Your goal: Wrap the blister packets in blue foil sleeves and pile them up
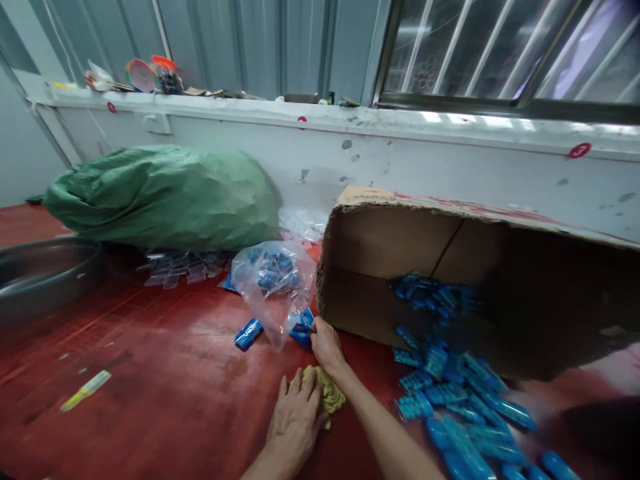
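My left hand (295, 408) lies palm down with its fingers spread, its fingertips over the left edge of a crumpled yellow cloth (329, 390) on the red table. Just beyond the cloth, my right hand (327, 343) is closed on a small blue packet (301, 328), partly hidden by the fingers. That packet is at the mouth of a clear plastic bag (273, 303) with several blue packets inside. Left of the bag's mouth lies a single blue packet (248, 334).
A cardboard box (373, 303) lies on its side at right, blue packets (465, 400) spilling out. A green sack (165, 197) rests against the wall, clear plastic pieces (183, 267) before it. At left are a grey basin (50, 283) and a yellow-handled cutter (86, 391).
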Motion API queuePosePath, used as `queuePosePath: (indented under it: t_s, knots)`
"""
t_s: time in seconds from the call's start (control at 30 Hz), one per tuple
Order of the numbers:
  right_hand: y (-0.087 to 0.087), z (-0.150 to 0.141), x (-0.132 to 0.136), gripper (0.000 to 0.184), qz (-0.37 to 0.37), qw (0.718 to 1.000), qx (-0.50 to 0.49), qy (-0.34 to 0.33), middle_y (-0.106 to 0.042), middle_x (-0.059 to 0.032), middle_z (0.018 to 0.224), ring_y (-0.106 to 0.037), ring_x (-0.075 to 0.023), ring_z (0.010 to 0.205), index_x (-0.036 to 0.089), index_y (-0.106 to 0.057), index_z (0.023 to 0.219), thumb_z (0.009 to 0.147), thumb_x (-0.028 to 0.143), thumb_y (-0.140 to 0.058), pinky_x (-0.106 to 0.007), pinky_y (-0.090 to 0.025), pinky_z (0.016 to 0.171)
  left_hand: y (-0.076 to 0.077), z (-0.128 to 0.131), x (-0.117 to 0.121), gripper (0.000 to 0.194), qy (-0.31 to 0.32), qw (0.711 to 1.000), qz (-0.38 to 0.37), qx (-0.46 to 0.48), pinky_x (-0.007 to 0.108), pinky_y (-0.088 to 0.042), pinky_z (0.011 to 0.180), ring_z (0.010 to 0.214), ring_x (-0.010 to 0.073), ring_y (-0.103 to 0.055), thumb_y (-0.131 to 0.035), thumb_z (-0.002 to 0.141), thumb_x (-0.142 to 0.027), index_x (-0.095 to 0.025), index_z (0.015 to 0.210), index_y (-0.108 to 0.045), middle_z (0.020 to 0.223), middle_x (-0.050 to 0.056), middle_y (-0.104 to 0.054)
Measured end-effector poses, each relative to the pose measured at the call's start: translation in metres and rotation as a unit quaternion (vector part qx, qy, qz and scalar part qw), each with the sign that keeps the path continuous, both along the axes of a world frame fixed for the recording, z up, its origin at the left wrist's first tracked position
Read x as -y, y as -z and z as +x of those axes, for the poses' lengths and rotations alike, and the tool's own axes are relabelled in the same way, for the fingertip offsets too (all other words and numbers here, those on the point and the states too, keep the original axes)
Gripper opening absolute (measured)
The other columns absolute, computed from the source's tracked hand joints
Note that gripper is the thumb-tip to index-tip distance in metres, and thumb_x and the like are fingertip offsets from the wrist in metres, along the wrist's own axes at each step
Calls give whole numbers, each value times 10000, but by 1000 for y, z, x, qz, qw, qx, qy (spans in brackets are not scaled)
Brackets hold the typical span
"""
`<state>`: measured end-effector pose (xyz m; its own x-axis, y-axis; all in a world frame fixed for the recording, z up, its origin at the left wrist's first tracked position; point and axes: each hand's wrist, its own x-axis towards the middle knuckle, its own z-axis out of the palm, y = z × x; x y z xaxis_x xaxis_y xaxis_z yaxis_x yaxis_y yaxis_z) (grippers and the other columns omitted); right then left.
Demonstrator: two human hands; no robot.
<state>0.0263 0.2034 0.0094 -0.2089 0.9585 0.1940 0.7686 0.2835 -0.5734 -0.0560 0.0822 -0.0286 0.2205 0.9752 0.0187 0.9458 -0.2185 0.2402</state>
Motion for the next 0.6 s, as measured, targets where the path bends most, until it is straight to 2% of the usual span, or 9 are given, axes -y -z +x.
queuePosePath:
  t_s: [0.13, 0.27, 0.37, 0.43, 0.47, 0.53, 0.6]
  knots:
    - [-10, 32, 14, 146, 15, 996, -86, -14, -560, 27, 645, -498, -119, 607, 193, -530, 703, 737, 111, -414, -198, -339, 582, -12, -7, -8, 375, -48, 998, 16, -22, 509, -279, 948, 1174, 299, -401, -405, 790, -298, -255, 1135, -544, 1292, 55, -489]
    - [-20, 69, 46, 132, 11, 989, -147, 6, -509, 42, 598, -467, -114, 572, 189, -506, 681, 753, 157, -400, -191, -334, 540, -23, -17, -14, 343, -94, 995, 31, -4, 497, -325, 898, 1129, 295, -437, -387, 785, -257, -211, 1070, -571, 1254, 100, -517]
    - [-25, 89, 78, 120, -8, 984, -176, 12, -489, 51, 579, -455, -109, 555, 190, -506, 670, 754, 170, -424, -188, -330, 525, -33, -15, -14, 414, -97, 982, 79, 138, 454, -345, 899, 1116, 259, -450, -412, 779, -309, -176, 1167, -473, 1225, 128, -522]
    - [-27, 96, 98, 107, -30, 976, -214, -1, -489, 53, 581, -451, -108, 556, 189, -513, 666, 751, 176, -450, -189, -334, 526, -43, -4, -12, 488, -89, 959, 83, 255, 400, -399, 836, 982, 226, -532, -431, 772, -366, -170, 1218, -403, 1152, 124, -552]
    - [-28, 98, 107, 97, -43, 970, -238, -9, -492, 52, 585, -449, -107, 558, 188, -516, 668, 749, 181, -464, -189, -336, 526, -47, 3, -10, 465, -73, 948, 62, 305, 366, -427, 776, 874, 205, -564, -428, 773, -384, -175, 1188, -432, 1059, 104, -590]
    - [-28, 101, 120, 79, -68, 957, -281, -24, -494, 52, 593, -446, -105, 564, 187, -522, 671, 745, 195, -496, -187, -345, 531, -54, 19, -4, 316, -30, 925, 1, 378, 302, -437, 647, 675, 166, -555, -419, 779, -393, -185, 964, -567, 795, 39, -617]
    - [-25, 102, 130, 56, -91, 944, -316, -29, -500, 49, 618, -455, -104, 580, 185, -532, 700, 747, 208, -512, -185, -363, 543, -56, 34, 5, 278, -16, 900, -44, 434, 257, -403, 545, 557, 140, -501, -417, 780, -399, -183, 695, -570, 586, -8, -542]
